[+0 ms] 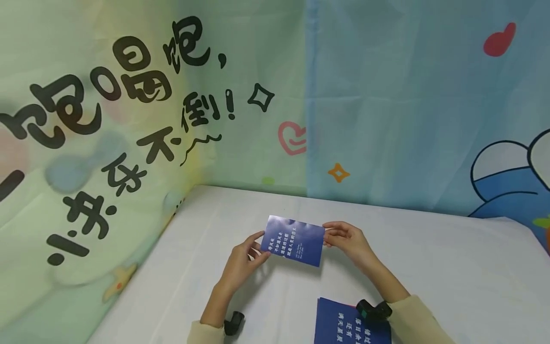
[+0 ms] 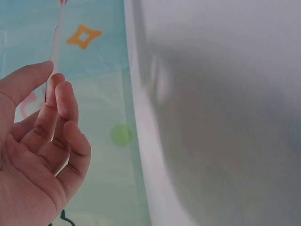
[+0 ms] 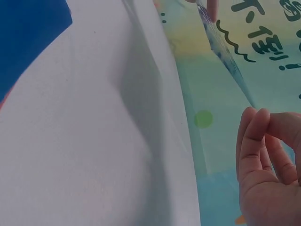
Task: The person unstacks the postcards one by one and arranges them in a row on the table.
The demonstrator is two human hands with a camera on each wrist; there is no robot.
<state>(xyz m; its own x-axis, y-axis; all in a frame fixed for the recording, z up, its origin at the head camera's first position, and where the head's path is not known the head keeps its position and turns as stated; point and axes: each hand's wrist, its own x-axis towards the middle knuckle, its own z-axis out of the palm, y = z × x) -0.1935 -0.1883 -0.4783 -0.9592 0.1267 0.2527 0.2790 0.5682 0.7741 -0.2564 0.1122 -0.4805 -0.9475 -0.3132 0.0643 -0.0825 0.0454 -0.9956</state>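
Printed cloth backdrop (image 1: pixel 386 105), black lettering left, blue right; white table (image 1: pixel 206 239) in front. Blue card (image 1: pixel 294 241) with white writing up off the table, shadow on the white below it, slightly tilted, printed face toward the head view.

Possible trouble: grip is on the card's ends only, so a loose pinch on one side would likely let it swing or drop. Pulling the hands apart or pushing them together could bend it; thin edge in both wrist views suggests flimsy stock. The black wrist camera (image 1: pixel 374 311) at the right sleeve (image 1: pixel 414 315) overlaps the pile (image 1: pixel 328 327) of blue cards in the head view; a low forearm might knock that pile askew. Can't tell if they touch.

Card sits between the two hands. Left hand (image 1: pixel 240 265) pinches its left end, thumb at the lower corner side, index higher up; remaining fingers loosely bent, off the card in the left wrist view. Right hand (image 1: pixel 350 241) pinches the right end near the upper corner, thumb and fingertips drawn close together. Both grips narrow, card's middle uncovered. Pile lies nearer the person, well apart from the fingers.
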